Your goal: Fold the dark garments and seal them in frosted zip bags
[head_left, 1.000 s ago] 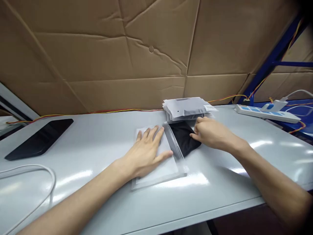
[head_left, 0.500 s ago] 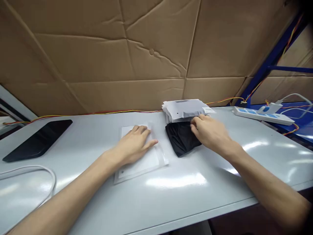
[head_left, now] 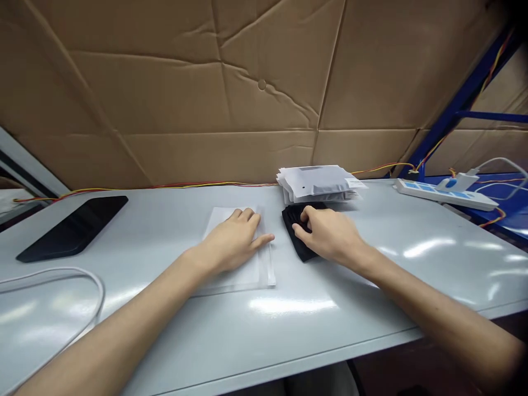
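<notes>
My left hand (head_left: 235,239) lies flat on a translucent white plastic bag (head_left: 247,278), fingers stretched out and thumb to the right. To its right is a folded black cloth (head_left: 300,246), gathered in small creases. My right hand (head_left: 328,234) rests over that cloth with index finger and thumb curled onto the fabric; the other fingertips are hidden. Just behind the cloth lies a stack of similar frosted bags (head_left: 317,184) with dark contents showing through and a white label on the top one.
A dark tablet-like slab (head_left: 74,228) and a white cable (head_left: 93,286) are at the left of the grey table (head_left: 231,346). A power strip (head_left: 445,195) with plugs sits at the right rear, near a blue metal frame (head_left: 441,115). Cardboard (head_left: 264,110) forms the back wall.
My right hand has moved left from the cloth's right edge to over its middle. Under my left hand, the plastic bag has turned slightly. The view has shifted a little.
</notes>
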{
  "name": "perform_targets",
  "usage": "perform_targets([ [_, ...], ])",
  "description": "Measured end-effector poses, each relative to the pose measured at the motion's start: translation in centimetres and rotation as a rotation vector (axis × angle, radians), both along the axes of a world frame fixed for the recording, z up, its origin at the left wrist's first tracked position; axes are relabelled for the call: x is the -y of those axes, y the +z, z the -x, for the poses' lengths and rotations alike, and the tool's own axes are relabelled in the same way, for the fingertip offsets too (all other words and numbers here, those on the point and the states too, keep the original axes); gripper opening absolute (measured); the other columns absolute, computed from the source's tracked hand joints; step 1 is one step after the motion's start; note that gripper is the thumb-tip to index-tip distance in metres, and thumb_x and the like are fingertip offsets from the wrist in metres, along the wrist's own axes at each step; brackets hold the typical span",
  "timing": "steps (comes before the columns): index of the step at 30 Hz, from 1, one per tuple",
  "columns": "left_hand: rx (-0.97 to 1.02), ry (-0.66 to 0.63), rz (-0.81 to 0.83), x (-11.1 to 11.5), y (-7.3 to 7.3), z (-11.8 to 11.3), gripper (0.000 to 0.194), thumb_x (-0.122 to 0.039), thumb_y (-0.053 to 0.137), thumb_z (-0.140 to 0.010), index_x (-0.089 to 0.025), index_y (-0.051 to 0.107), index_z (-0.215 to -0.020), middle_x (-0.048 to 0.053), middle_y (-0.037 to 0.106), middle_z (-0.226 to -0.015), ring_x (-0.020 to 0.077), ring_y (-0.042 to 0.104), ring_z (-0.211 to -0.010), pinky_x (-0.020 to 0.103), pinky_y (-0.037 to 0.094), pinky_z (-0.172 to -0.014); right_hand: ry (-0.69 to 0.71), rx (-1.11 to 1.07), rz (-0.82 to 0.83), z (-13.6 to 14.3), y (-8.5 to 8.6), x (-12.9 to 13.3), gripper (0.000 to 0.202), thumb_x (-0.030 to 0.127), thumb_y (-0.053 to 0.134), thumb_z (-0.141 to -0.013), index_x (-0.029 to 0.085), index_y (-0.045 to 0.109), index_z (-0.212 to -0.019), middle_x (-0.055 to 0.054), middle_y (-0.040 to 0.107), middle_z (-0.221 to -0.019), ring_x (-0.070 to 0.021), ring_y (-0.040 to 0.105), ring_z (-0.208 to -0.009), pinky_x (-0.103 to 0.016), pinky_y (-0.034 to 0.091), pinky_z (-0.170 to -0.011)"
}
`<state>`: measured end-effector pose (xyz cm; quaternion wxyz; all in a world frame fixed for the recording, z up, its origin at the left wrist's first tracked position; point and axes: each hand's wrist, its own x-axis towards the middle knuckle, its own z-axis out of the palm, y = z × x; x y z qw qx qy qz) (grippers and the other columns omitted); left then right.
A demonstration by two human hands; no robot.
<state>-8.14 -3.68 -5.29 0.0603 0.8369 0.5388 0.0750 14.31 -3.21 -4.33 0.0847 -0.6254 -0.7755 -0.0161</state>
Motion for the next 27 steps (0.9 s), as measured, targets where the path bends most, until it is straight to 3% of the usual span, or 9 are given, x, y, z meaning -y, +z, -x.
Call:
perform_targets([
  [8,0.002,-0.009,-0.021,0.3,0.3,0.1,0.048,-0.06,0.036,-0.096,-0.019,0.06,-0.105,0.013,0.063,-0.115,0.0322,0.057,-0.108,0.045,0.049,-0.086,0.083,0.008,0.059,2.5,1.0,1.7,0.026,0.04,0.051,-0.089,0.022,0.065,-0.075,-0.009,0.072,-0.077,-0.0259,0.067,-0.069,-0.032,0.036,-0.054],
  [12,-0.002,0.014,-0.037,-0.1,0.5,0.7,0.047,-0.058,0.037,-0.096,-0.019,0.062,-0.104,0.013,0.064,-0.11,0.0322,0.058,-0.106,0.045,0.048,-0.086,0.108,-0.219,0.066,2.4,1.3,2.2,0.022,0.037,0.055,-0.087,0.023,0.065,-0.074,-0.005,0.071,-0.069,-0.0213,0.066,-0.067,-0.029,0.038,-0.054],
  [16,-0.02,0.065,-0.047,-0.6,0.7,1.1,0.046,-0.056,0.036,-0.097,-0.018,0.063,-0.102,0.014,0.065,-0.109,0.0336,0.059,-0.105,0.045,0.048,-0.085,0.064,-0.474,0.054,-1.9,2.4,2.2,0.025,0.042,0.055,-0.089,0.021,0.07,-0.093,-0.002,0.073,-0.073,-0.0183,0.066,-0.065,-0.028,0.043,-0.057],
  [20,-0.014,0.07,-0.154,-0.2,1.1,0.2,0.042,-0.044,0.034,-0.1,-0.016,0.062,-0.115,0.013,0.063,-0.123,0.032,0.056,-0.115,0.047,0.046,-0.094,-0.027,-0.419,-0.021,-8.2,3.6,1.8,0.035,0.048,0.056,-0.089,0.02,0.071,-0.104,-0.003,0.073,-0.074,-0.0201,0.066,-0.064,-0.03,0.044,-0.056],
  [24,0.035,-0.176,-0.233,1.3,1.5,-1.8,0.04,-0.039,0.036,-0.102,-0.02,0.063,-0.126,0.007,0.063,-0.13,0.027,0.053,-0.12,0.043,0.044,-0.102,-0.045,-0.297,-0.363,-11.4,3.4,1.9,0.029,0.043,0.057,-0.09,0.02,0.069,-0.105,-0.008,0.075,-0.094,-0.0244,0.068,-0.079,-0.037,0.049,-0.07],
  [27,0.046,-0.337,-0.146,1.9,1.3,-2.5,0.04,-0.043,0.038,-0.103,-0.025,0.069,-0.12,0.004,0.066,-0.128,0.0242,0.056,-0.118,0.04,0.045,-0.102,0.124,-0.22,-0.364,-11.0,1.9,1.9,0.024,0.038,0.053,-0.094,0.022,0.069,-0.102,-0.008,0.074,-0.098,-0.0237,0.068,-0.085,-0.037,0.05,-0.077],
])
